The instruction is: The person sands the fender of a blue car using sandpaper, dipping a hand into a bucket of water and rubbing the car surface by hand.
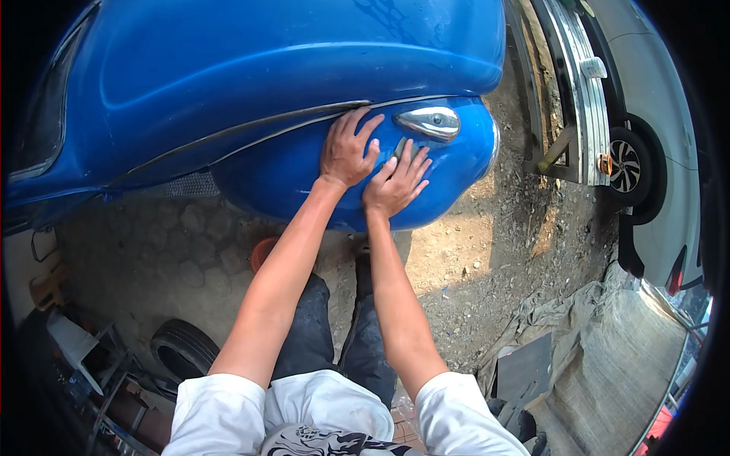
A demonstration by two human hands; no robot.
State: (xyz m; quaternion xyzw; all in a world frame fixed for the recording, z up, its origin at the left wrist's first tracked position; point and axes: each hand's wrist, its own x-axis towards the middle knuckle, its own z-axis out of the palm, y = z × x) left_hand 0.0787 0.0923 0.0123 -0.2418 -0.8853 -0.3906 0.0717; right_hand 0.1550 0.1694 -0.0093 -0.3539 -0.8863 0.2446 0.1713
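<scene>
The rounded fender (296,163) of a blue car lies under both of my hands. My left hand (350,148) rests flat on it with fingers spread, its fingertips by the seam below the hood (304,68); it holds nothing. To its right, my right hand (395,182) presses a small grey-green sheet (401,147), which looks like sandpaper, against the paint. Part of that sheet shows between thumb and forefinger; the rest is hidden beneath the fingers. Just beyond the right fingertips sits a chrome teardrop-shaped lamp (430,121) on the fender.
A wooden frame and a chrome bumper (585,106) stand at the right, beside a light-coloured car (661,152). An orange bucket (262,252) is partly behind my left forearm. A loose tire (182,347) and a metal rack lie lower left. Grey sheeting (623,372) covers the ground lower right.
</scene>
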